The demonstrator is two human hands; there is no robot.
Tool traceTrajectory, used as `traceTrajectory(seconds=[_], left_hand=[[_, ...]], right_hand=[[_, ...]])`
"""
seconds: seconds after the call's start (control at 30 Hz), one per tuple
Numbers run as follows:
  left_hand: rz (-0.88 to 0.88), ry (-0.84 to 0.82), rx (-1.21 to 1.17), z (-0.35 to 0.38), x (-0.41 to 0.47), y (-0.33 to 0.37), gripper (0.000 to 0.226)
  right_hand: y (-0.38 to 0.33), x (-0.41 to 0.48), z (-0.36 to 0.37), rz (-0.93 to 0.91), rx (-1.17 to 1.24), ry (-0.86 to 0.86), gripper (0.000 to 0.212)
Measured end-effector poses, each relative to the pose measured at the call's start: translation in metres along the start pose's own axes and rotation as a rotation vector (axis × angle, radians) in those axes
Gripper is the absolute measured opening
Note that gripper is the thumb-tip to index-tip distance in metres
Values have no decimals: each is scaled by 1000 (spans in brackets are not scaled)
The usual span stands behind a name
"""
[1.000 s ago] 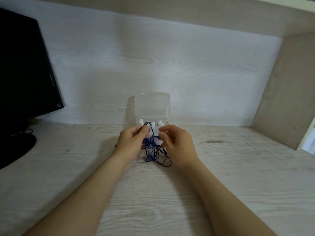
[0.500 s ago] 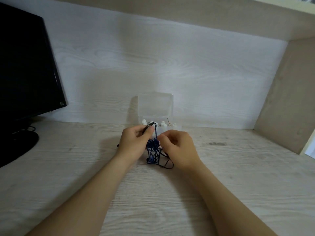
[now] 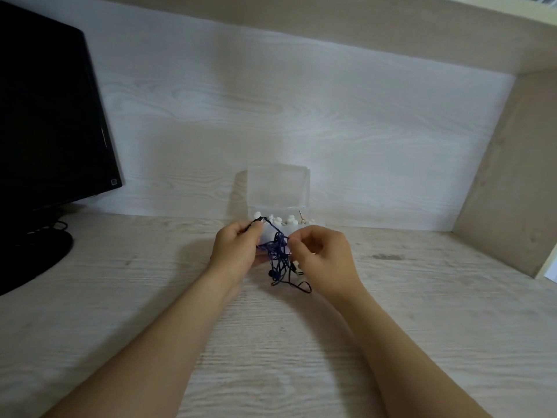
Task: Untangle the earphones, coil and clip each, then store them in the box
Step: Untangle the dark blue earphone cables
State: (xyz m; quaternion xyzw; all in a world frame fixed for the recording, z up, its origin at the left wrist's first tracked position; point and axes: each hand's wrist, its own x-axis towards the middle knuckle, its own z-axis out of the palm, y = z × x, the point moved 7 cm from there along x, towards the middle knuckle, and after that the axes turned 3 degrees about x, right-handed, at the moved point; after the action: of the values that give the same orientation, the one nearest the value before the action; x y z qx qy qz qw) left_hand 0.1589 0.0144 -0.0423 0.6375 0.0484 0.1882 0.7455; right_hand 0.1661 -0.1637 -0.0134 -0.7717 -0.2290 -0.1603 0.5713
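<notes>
1. The clear plastic box (image 3: 278,193) stands against the back wall with its lid raised upright. Small white rounded pieces (image 3: 280,220) line its open base, possibly clips, but they're too small to tell.
2. The earphones (image 3: 278,260), thin dark blue cord in a loose knot, hang between both hands just in front of the box, with the lowest loops reaching the pale wood-grain desk (image 3: 150,297).
3. The left hand (image 3: 233,251) pinches a top strand. The right hand (image 3: 325,256), fingers curled, pinches the tangle's middle.
4. A black monitor (image 3: 45,116) sits far left and a side panel (image 3: 512,176) far right, both well apart from the hands.
</notes>
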Motion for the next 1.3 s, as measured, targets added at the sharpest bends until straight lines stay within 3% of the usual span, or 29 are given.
traceTrajectory(seconds=[0.07, 0.3, 0.53, 0.8, 0.93, 1.13, 1.3], left_hand=[[-24, -28, 75, 5, -1, -3, 19], [-56, -111, 225, 7, -3, -7, 19], [-81, -166, 248, 14, -9, -4, 28], [-117, -336, 100, 27, -13, -2, 25], [-101, -325, 121, 24, -9, -5, 28], [-14, -196, 261, 15, -3, -9, 29], [-36, -266, 210, 22, -10, -4, 23]], right_hand=[[1, 0, 0, 40, 118, 9, 14], [7, 2, -2, 172, 402, 2, 13], [12, 4, 2, 234, 488, -3, 16], [16, 0, 5, 285, 443, -23, 19], [18, 0, 5, 299, 387, -36, 22], [15, 1, 11, 359, 557, -159, 26], [14, -2, 11, 397, 619, -172, 20]])
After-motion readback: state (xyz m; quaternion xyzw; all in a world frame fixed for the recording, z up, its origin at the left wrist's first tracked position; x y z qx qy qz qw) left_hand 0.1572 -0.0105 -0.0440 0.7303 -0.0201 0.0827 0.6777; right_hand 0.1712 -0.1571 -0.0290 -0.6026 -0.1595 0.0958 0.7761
